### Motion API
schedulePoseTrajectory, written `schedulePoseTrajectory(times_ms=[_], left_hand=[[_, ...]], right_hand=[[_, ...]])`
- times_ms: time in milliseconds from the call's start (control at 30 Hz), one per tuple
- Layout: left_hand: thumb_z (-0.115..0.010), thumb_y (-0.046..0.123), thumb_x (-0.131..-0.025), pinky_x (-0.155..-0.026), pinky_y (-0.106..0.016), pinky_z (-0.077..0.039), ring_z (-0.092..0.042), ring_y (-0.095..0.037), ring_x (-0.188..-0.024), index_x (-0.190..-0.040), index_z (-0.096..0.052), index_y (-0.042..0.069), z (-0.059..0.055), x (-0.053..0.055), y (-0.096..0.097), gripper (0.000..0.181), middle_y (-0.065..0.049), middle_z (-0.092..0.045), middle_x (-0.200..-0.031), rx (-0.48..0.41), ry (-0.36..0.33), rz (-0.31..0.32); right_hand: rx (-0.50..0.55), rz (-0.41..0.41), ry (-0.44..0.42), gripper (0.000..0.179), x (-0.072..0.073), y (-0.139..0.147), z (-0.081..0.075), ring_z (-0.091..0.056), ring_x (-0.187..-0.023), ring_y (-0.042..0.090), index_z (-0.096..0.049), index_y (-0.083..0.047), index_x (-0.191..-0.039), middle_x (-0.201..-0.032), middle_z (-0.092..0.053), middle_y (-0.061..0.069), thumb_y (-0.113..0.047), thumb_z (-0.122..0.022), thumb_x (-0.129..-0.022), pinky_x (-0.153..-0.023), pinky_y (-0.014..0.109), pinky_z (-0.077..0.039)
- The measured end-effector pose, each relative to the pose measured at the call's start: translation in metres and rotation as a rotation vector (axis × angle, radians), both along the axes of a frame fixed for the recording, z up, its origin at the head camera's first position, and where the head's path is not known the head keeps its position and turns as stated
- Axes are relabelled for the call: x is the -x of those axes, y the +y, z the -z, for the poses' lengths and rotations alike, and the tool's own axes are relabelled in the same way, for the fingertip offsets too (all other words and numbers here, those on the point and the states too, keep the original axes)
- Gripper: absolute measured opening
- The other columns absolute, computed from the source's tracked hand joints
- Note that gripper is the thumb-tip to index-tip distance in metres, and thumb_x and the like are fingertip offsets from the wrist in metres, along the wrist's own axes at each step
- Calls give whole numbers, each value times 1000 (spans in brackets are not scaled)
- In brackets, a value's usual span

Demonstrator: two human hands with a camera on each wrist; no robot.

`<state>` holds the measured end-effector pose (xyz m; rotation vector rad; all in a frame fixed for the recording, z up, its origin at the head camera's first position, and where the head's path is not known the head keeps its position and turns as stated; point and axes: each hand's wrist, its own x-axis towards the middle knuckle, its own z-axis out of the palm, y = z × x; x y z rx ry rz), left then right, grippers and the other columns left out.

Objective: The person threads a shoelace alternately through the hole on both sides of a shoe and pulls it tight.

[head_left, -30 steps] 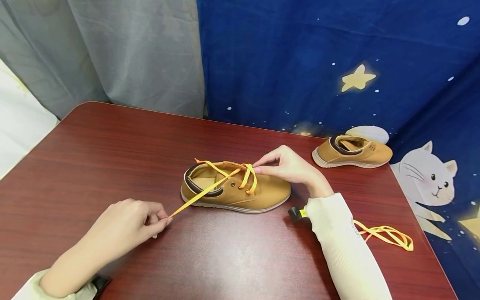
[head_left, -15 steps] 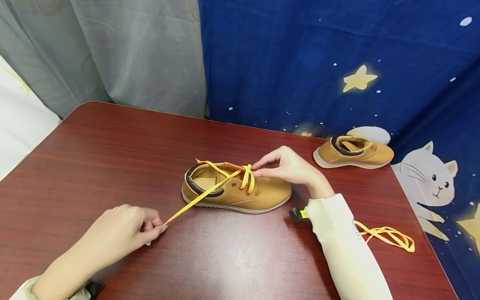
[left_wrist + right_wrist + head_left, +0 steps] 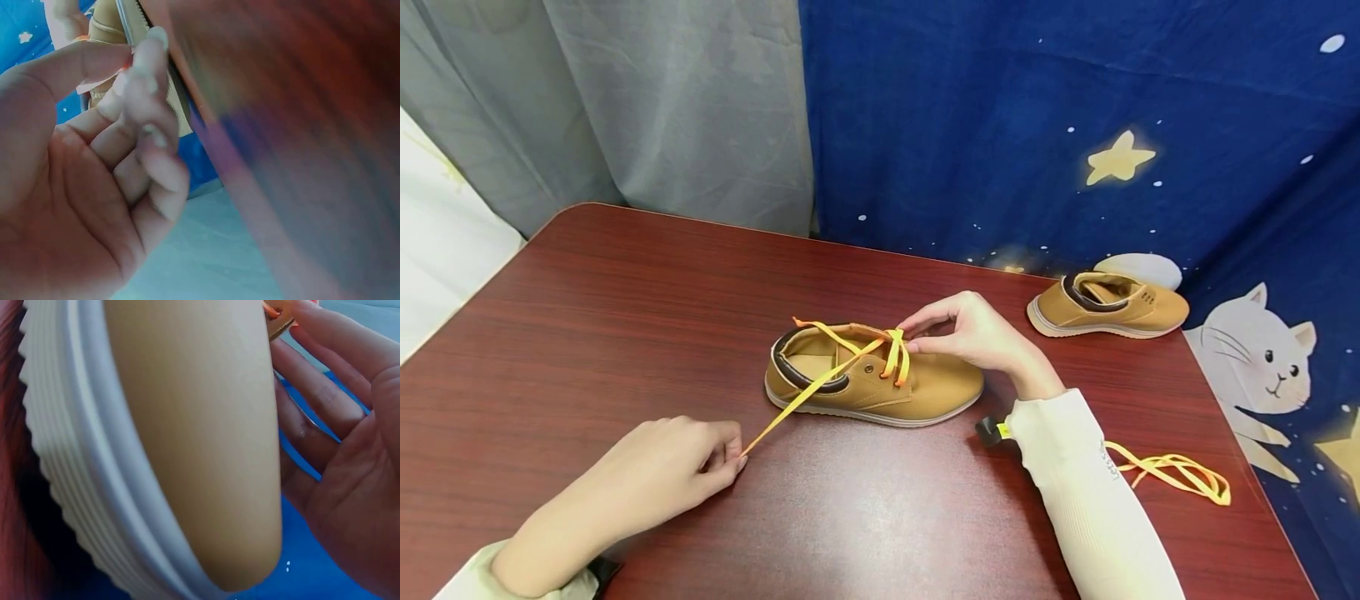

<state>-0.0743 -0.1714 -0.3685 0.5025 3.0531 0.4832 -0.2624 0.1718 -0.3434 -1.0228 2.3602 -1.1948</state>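
A tan shoe (image 3: 940,379) with a dark collar sits on the table, toe to the right. A yellow-orange shoelace (image 3: 808,390) runs through its front eyelets. My left hand (image 3: 677,467) pinches one lace end between thumb and index finger, and the lace stretches straight from there across the shoe's side to the eyelets. The other lace end lies over the shoe opening. My right hand (image 3: 973,333) has thumb and fingertips pinched at the lace crossing above the toe. In the right wrist view, its fingers (image 3: 322,400) reach past the toe cap (image 3: 206,487); the exact grip is partly hidden.
A second tan shoe (image 3: 1108,308), unlaced, stands at the table's back right corner. A loose bundle of yellow lace (image 3: 1180,475) lies right of my right sleeve (image 3: 1075,467). Grey curtain (image 3: 692,108) and blue curtain (image 3: 955,125) hang behind the table (image 3: 647,317).
My left hand drew the lace end slightly toward the lower left, then came back a little to the right. The lace loops at the eyelets got smaller. My right hand stays almost in place.
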Motion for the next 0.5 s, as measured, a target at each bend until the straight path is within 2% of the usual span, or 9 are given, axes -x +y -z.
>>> schedulePoseTrajectory(times_ms=[133, 300, 367, 500], left_hand=[[-73, 22, -85, -51, -20, -30, -32, 5, -52, -69, -50, 38, -3, 5, 7, 31, 24, -35, -56, 23, 11, 35], [-77, 36, -86, -53, -20, -32, -36, 6, -54, -69, -54, 36, -13, 10, 19, 28, 25, -40, -58, 21, 27, 45], [-77, 39, -86, -53, -21, -33, -36, 4, -54, -69, -54, 36, -21, 12, 26, 29, 24, -40, -59, 6, 71, 17], [-74, 32, -89, -54, -26, -41, -46, -2, -62, -74, -62, 30, -35, 22, 46, 19, 18, -52, -66, -89, 276, -33]], right_hand=[[-21, 15, 10, 21, -1, 0, 1, -72, -96, 7, -80, -18, -108, -103, -79, -4, -16, -80, -87, -85, 36, -59], [-24, 27, 14, 19, -2, -1, 2, -72, -93, 6, -80, -16, -107, -102, -79, -2, -16, -79, -87, -83, 36, -59], [-20, 24, 14, 19, -2, -1, 3, -73, -92, 7, -80, -14, -106, -102, -79, 0, -15, -79, -87, -82, 35, -59], [-29, 41, 37, 19, -1, -2, 3, -73, -90, 7, -80, -15, -105, -100, -80, -1, -16, -81, -86, -81, 33, -59]])
